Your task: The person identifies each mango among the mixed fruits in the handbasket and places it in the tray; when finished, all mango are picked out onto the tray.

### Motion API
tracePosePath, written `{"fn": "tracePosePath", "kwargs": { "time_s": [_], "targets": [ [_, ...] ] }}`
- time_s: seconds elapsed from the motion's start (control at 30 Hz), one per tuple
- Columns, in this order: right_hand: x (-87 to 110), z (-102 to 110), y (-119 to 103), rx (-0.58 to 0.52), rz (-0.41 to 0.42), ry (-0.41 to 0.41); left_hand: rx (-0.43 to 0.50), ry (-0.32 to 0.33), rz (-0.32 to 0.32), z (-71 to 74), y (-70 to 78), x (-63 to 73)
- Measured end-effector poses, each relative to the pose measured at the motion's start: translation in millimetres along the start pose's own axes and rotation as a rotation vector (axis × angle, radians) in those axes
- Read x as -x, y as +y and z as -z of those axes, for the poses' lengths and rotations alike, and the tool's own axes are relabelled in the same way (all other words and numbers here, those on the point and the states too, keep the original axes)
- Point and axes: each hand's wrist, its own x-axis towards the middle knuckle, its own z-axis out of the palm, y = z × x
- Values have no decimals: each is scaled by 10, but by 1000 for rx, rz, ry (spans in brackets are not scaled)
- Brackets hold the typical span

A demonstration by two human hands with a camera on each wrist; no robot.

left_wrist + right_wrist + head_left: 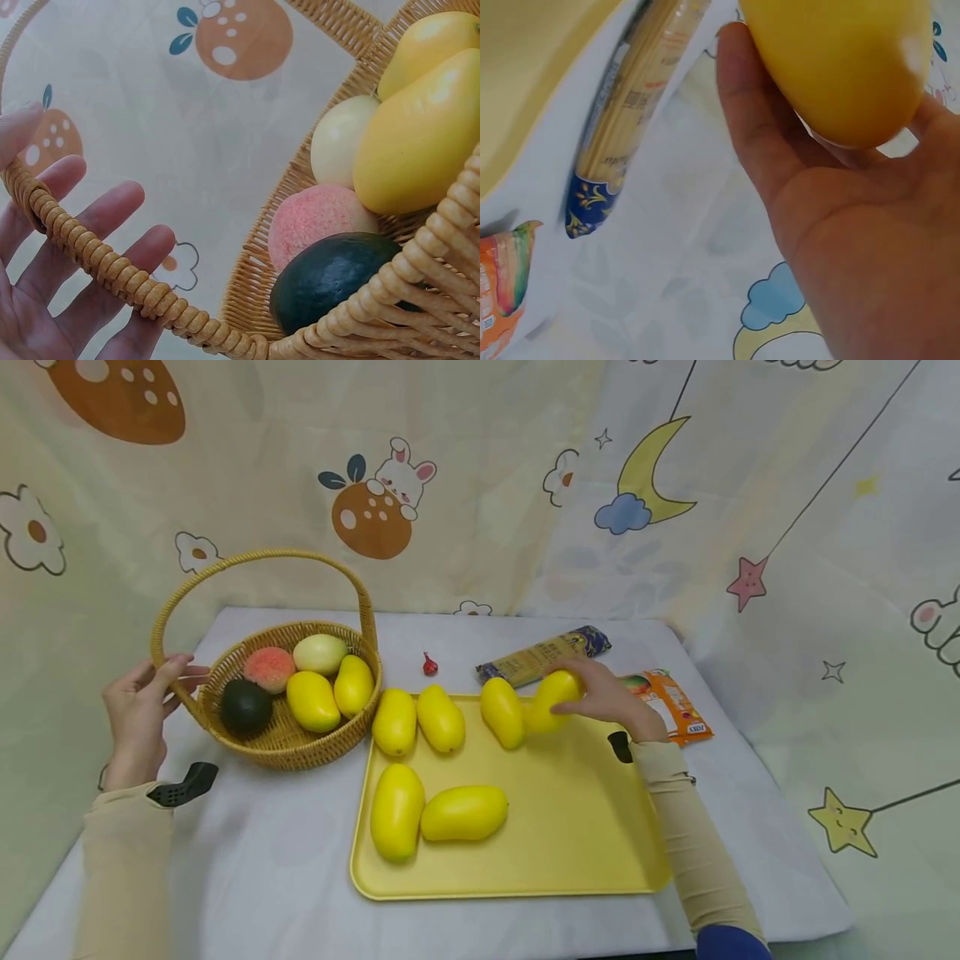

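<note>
At the left, my left hand (138,710) grips the handle (159,639) of a wicker basket (300,760) near its base. The handle passes between thumb and loosely spread fingers (116,202). Inside the basket are two yellow mangoes (312,702), a peach (270,670), a pale green oval fruit (320,653) and a dark green avocado (246,707). My right hand (603,697) holds another mango (557,697) between thumb and fingers over the back of a yellow tray (562,827). Just left of it, a mango (502,712) lies on the tray's back edge.
Several more mangoes (397,810) lie on the tray's left half. Behind the tray are a long pack of noodles (536,658) and a small red item (430,665). An orange packet (675,706) lies right of the right hand. A patterned cloth backdrop (495,485) surrounds the table.
</note>
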Motion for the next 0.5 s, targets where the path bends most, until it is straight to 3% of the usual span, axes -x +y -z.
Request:
{"fn": "tracePosePath", "kwargs": {
  "time_s": [0.17,0.3,0.5],
  "targets": [
    [12,-73,95,21,-39,-72,3,-4,0,-3,22,-7],
    [-28,-177,162,26,-16,-127,-9,-2,14,0,27,2],
    [-119,-320,205,16,-23,-136,-9,3,16,4,14,12]
  ]
}}
